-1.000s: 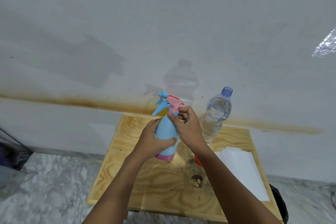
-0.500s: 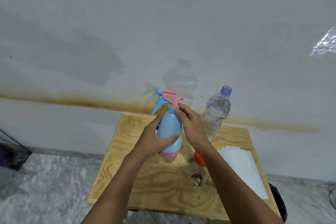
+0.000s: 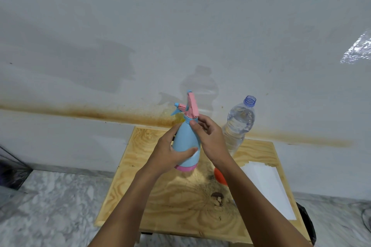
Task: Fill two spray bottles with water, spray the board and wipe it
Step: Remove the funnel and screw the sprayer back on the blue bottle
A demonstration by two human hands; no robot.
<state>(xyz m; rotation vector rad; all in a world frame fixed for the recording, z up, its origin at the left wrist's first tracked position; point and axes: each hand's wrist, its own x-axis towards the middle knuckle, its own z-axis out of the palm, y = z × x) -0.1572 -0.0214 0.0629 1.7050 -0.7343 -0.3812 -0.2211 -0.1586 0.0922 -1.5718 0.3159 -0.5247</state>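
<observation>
- Head view: the left hand (image 3: 170, 154) wraps round the fat blue belly of the spray bottle (image 3: 186, 140). The thumb lies across the near side and the fingers curl round the far side.
- The right hand (image 3: 210, 142) has bent fingers. Its fingertips (image 3: 193, 123) pinch the thin neck of the spray bottle, just under the pink spray head (image 3: 192, 106).
- The spray bottle stands upright over the back part of the board (image 3: 160, 196). I cannot tell if its pink bottom touches the wood.
- The little blue nozzle on the spray head points left.
- A clear water bottle (image 3: 239, 124) stands at the back of the board, just right of the hands. It has no cap and has water in it.
- An orange round thing (image 3: 219, 175) lies on the board in front of the water bottle, half hidden by the right arm.
- A white sheet (image 3: 269, 184) lies flat on the right side of the board.
- A dark brown stain (image 3: 216, 198) sits near the middle of the board.
- Behind the board is a pale wall (image 3: 180, 26) with a long brown streak.
</observation>
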